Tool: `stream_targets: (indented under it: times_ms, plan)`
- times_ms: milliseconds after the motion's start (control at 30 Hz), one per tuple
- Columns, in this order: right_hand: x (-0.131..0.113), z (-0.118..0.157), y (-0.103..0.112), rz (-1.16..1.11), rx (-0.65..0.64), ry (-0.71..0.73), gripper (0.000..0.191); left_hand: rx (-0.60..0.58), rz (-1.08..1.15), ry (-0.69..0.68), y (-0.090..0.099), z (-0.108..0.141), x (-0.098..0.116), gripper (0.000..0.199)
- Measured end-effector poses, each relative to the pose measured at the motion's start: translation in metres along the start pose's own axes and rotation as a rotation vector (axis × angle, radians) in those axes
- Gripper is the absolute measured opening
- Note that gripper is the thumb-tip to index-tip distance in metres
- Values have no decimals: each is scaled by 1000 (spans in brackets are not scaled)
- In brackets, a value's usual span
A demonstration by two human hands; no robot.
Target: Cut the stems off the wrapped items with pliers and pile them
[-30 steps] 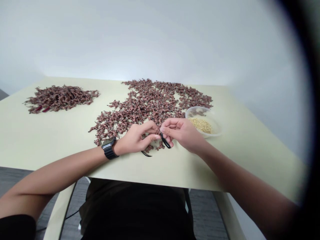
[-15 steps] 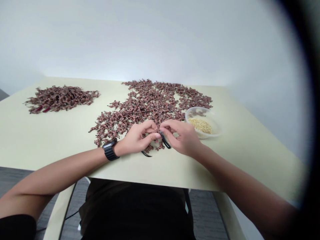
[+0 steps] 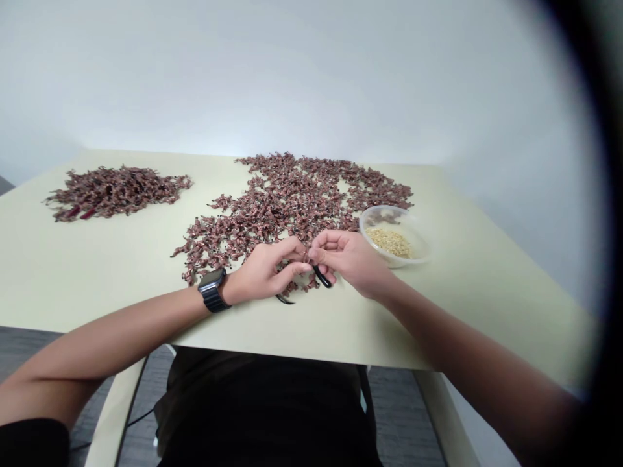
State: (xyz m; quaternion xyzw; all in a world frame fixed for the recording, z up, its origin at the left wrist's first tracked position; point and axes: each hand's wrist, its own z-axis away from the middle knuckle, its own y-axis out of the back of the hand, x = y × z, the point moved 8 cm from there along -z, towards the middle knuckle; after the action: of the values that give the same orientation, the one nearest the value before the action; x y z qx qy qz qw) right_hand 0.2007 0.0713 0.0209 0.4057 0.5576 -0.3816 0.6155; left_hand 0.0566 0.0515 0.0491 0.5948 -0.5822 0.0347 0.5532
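Observation:
My left hand (image 3: 270, 269), with a dark watch (image 3: 213, 288) on its wrist, is pinched closed near the front of a broad spread of reddish-brown dried pieces (image 3: 292, 201). What its fingertips hold is too small to tell, perhaps one such piece. My right hand (image 3: 348, 259) meets it tip to tip and holds a black-handled tool (image 3: 322, 277), whose handle points down toward me; its working end is hidden by the fingers. Beside my right hand stands a clear round bowl (image 3: 421, 253) with yellowish bits (image 3: 390, 242) in it.
A second heap of reddish-brown pieces (image 3: 119, 190) lies at the left on the pale table (image 3: 487, 279). A curved black object (image 3: 285, 299) lies below my left hand, near the table's front edge. Behind the table is a plain wall.
My right hand's fingers have shifted at the tool, with the thumb now straighter and fingers showing behind the handle. My left hand has barely moved.

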Motion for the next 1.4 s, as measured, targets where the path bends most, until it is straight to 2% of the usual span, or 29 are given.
stream_targets:
  times_ms: [133, 367, 500, 667, 900, 1133, 1233, 1300, 1400]
  plan:
    - [2, -1, 1, -55, 25, -37, 35, -9, -65, 8, 0, -2, 2, 17]
    - [9, -4, -2, -140, 33, -99, 37, -61, -210, 108, -3, -5, -3, 18]
    - [16, -4, -3, -192, -2, -147, 34, -96, -282, 114, -4, -6, -7, 16]
    - [22, -4, -3, -236, 18, -162, 36, -115, -307, 101, -5, -7, -10, 16]
    - [17, -5, 1, -164, 86, -145, 38, -4, -81, 219, 0, -9, -21, 18]
    - [19, -8, 6, -99, 116, -91, 39, -54, 333, 314, -8, -12, -29, 28]
    - [17, -9, 10, 30, 127, -57, 38, -58, 492, 369, -11, -12, -32, 31]
    - [7, -8, 14, 207, 152, 36, 33, -46, 537, 397, -12, -11, -34, 33]
    - [-18, -1, 17, 515, 213, 286, 18, -32, 530, 410, -12, -11, -34, 32]
